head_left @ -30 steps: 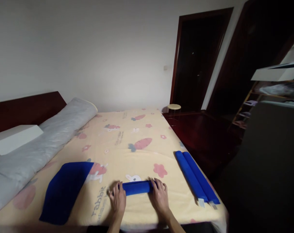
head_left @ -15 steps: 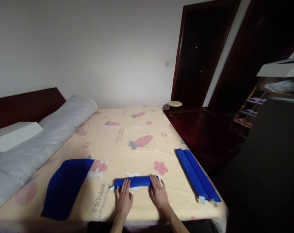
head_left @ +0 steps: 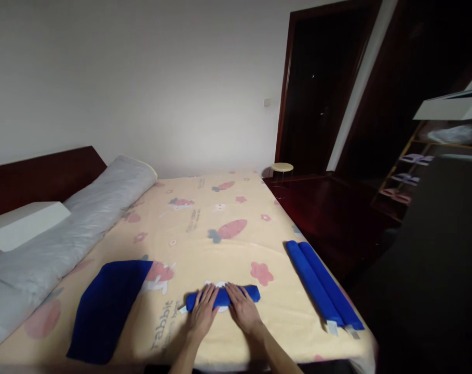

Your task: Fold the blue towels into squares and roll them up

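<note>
A flat blue cloth (head_left: pixel 103 306) is lying at the left on the bed sheet (head_left: pixel 204 228), below a long grey bolster (head_left: pixel 60 234). Near the sheet's front edge, the left hand (head_left: pixel 202 313) is lying flat, fingers spread, on a rolled blue towel (head_left: pixel 222 297); the right hand (head_left: pixel 241 310) is pressing beside it, equally flat, gripping nothing. Two more blue rolls (head_left: pixel 323 285) are lying side by side, touching, along the right edge.
</note>
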A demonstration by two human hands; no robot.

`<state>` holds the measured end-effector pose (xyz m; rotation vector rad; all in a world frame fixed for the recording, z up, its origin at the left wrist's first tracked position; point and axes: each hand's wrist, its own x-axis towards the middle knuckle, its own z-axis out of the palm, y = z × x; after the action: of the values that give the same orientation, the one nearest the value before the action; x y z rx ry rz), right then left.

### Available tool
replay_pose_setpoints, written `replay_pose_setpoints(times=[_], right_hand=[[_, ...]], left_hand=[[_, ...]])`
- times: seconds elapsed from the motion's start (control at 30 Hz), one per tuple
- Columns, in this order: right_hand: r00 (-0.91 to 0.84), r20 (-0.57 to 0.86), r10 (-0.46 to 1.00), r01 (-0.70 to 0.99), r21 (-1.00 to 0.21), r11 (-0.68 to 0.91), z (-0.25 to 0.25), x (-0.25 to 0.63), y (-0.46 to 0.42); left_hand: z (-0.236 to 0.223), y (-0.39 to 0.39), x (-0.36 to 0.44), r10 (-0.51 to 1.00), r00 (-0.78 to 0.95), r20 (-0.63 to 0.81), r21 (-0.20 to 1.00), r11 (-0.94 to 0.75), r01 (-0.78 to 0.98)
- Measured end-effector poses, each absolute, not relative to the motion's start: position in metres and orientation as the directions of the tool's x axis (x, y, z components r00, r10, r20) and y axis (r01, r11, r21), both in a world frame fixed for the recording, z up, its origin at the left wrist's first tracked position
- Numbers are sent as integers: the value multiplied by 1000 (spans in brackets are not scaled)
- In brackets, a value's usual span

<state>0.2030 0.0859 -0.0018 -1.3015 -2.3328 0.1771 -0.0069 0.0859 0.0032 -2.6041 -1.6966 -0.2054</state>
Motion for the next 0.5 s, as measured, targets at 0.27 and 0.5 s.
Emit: replay_pose_setpoints(times=[0.27,0.5], right_hand=[[-447,404,798,798,-221,560,-12,260,101],[-459,366,810,785,-260,562,-11,270,104]], left_hand=[[5,91,-62,934,350,72,-9,-350,937],[-3,99,-75,922,381,69,38,-384,923]])
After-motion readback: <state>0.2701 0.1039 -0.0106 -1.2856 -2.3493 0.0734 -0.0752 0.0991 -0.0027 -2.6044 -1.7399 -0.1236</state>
